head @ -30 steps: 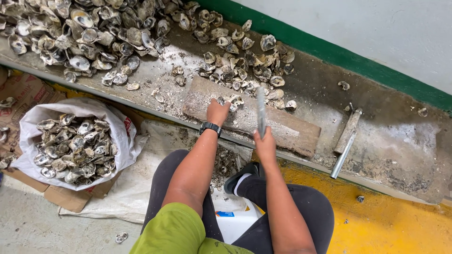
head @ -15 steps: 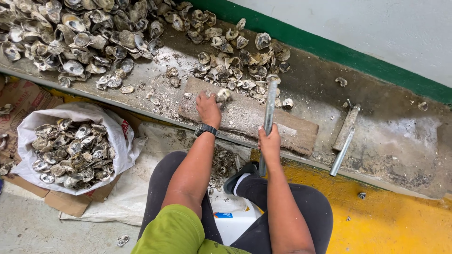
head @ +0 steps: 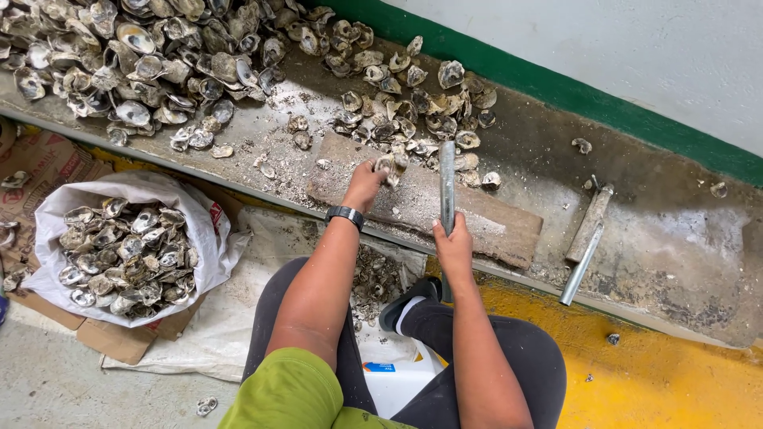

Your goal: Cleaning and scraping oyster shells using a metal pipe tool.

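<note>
An oyster shell (head: pixel 387 165) is gripped by the left hand (head: pixel 364 185) on a wooden board (head: pixel 421 208), a metal rod (head: pixel 447 184) clasped in the right hand (head: pixel 454 248); a white sack (head: pixel 208 246) is nearly filled, a large heap (head: pixel 151 56) left.

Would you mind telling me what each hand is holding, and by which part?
The left hand grips an oyster shell by its near edge, on the wooden board. The right hand holds a grey metal bar by its lower end.
</note>
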